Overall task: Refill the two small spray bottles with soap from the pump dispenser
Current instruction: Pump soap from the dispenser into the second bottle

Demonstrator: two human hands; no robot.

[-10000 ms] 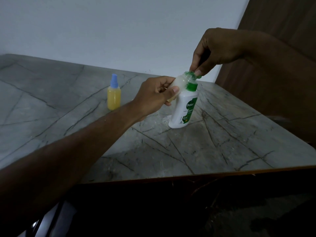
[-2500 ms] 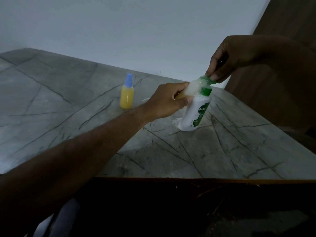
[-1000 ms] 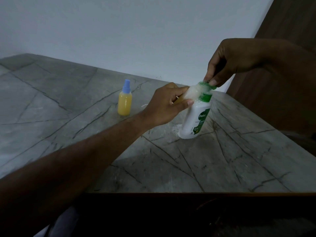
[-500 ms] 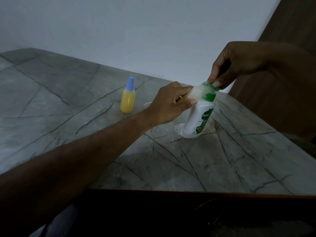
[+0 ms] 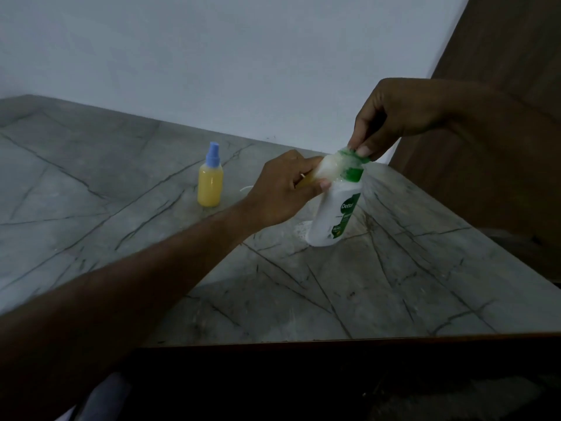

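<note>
A white pump dispenser (image 5: 335, 214) with a green top stands on the grey marbled table (image 5: 394, 284). My left hand (image 5: 283, 189) grips a small uncapped spray bottle (image 5: 326, 168), tilted with its mouth against the green nozzle; pale yellow soap shows inside it near my fingers. My right hand (image 5: 391, 117) presses down on the green pump head (image 5: 353, 154) with curled fingertips and thumb. A second small spray bottle (image 5: 210, 180), full of yellow soap and topped with a blue cap, stands upright to the left.
A small white object (image 5: 246, 188) lies on the table behind my left hand. Wet spatter (image 5: 300, 230) surrounds the dispenser's base. A brown wooden panel (image 5: 501, 71) rises at the right. The table's front edge (image 5: 349, 341) runs across below.
Both hands keep the same hold on bottle and pump. The view has shifted slightly. More yellow soap shows in the held bottle than ten seconds ago.
</note>
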